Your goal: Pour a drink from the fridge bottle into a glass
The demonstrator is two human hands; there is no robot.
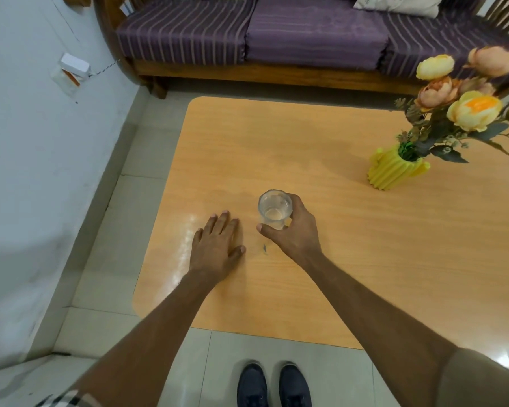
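A clear, empty drinking glass [274,207] stands upright on the light wooden table [350,230], near its left front part. My right hand [296,230] is wrapped around the glass from the right and front, thumb at its base. Just left of the glass, my left hand [216,246] lies flat on the table with its palm down and fingers spread, holding nothing. No bottle is in view.
A yellow ribbed vase [394,168] with yellow and orange flowers [465,92] stands at the table's right. A purple striped sofa [276,39] runs along the far side. A wall [27,171] is to the left. My dark shoes [274,386] are on the tiled floor.
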